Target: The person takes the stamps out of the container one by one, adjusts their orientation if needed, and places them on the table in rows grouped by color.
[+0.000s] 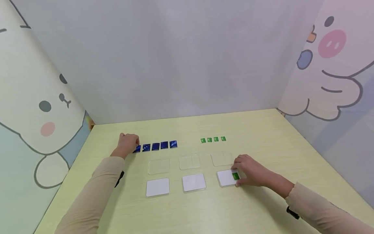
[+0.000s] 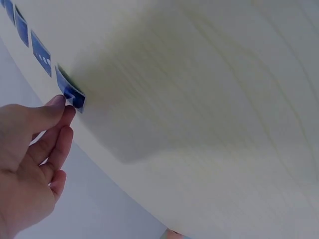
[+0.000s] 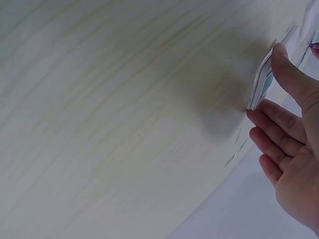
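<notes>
My left hand (image 1: 126,144) is at the left end of a row of small glossy dark-blue squares. Its thumb and index finger pinch the edge of the leftmost blue square (image 2: 71,92), which lies at the tabletop. On the right, my right hand (image 1: 252,172) holds a white card (image 1: 225,178) by its right-hand corners, thumb on the near side and fingers on the far side. A small green square (image 1: 235,176) lies on that card's right end. Seen from the right wrist, the white card's edge looks thick and layered beside the thumb (image 3: 281,55).
Two more white cards (image 1: 157,187) (image 1: 194,182) lie left of the held one. Behind them is a row of three clear plastic rectangles (image 1: 159,166). Several small green squares (image 1: 216,139) line up farther back. A pale wall (image 1: 181,65) stands behind the wood-grain table (image 1: 187,217).
</notes>
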Tool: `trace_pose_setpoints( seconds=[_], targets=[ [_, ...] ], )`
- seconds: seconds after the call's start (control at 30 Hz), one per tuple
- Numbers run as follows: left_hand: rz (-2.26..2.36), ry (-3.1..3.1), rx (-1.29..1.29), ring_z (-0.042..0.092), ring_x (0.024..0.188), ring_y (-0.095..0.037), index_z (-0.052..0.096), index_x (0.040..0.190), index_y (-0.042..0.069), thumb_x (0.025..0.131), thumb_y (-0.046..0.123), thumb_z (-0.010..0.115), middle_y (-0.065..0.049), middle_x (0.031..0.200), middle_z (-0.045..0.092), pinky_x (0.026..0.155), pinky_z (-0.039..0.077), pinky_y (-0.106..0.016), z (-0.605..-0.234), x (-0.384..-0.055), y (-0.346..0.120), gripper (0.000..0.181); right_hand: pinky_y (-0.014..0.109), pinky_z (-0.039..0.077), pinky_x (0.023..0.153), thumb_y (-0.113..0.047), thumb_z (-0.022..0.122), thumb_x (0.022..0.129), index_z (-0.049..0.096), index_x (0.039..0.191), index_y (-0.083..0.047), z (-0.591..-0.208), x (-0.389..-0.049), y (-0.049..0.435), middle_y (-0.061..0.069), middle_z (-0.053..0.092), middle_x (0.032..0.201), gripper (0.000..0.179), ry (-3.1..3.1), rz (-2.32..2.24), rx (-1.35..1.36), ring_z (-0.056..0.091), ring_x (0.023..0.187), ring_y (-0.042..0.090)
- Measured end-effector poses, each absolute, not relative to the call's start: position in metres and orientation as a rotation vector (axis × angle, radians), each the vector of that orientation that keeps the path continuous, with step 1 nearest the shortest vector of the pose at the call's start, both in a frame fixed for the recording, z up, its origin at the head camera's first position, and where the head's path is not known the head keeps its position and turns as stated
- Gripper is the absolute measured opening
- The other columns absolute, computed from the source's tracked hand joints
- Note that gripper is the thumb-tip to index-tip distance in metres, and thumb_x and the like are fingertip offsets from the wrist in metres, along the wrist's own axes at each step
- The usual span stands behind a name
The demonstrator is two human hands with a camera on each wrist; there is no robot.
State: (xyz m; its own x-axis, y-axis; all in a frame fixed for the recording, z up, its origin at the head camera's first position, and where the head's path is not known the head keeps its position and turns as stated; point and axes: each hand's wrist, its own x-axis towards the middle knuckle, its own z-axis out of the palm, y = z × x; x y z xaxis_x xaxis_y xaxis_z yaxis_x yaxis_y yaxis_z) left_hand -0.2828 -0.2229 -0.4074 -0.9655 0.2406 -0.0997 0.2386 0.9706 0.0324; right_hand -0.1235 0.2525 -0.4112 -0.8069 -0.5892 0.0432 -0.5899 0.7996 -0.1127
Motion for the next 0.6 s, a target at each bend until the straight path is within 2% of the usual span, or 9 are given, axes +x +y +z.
trace_pose_setpoints(
  seconds=[0.27, 0.6],
  targets=[
    [0.063, 3.032, 0.373, 0.06, 0.085, -0.029, 0.068, 0.091, 0.006, 0.093, 0.007, 0.06, -0.01, 0.089, 0.071, 0.094, 0.033, -0.052, -0.403, -0.28, -0.227, 0.009, 0.045, 0.046, 0.092, -0.039, 0.088, 0.068, 0.073, 0.1, -0.01, -0.411, -0.124, 0.253, -0.004, 0.067, 0.097, 0.046, -2.965, 0.199, 0.972, 0.056, 0.095, 0.017],
    [0.065, 3.029, 0.376, 0.059, 0.095, -0.033, 0.069, 0.098, 0.004, 0.092, 0.005, 0.059, -0.013, 0.098, 0.072, 0.099, 0.032, -0.055, -0.4, -0.272, -0.219, 0.012, 0.044, 0.046, 0.092, -0.038, 0.088, 0.068, 0.073, 0.1, -0.009, -0.412, -0.122, 0.254, -0.004, 0.067, 0.097, 0.046, -2.954, 0.197, 0.977, 0.056, 0.095, 0.017]
  ],
)
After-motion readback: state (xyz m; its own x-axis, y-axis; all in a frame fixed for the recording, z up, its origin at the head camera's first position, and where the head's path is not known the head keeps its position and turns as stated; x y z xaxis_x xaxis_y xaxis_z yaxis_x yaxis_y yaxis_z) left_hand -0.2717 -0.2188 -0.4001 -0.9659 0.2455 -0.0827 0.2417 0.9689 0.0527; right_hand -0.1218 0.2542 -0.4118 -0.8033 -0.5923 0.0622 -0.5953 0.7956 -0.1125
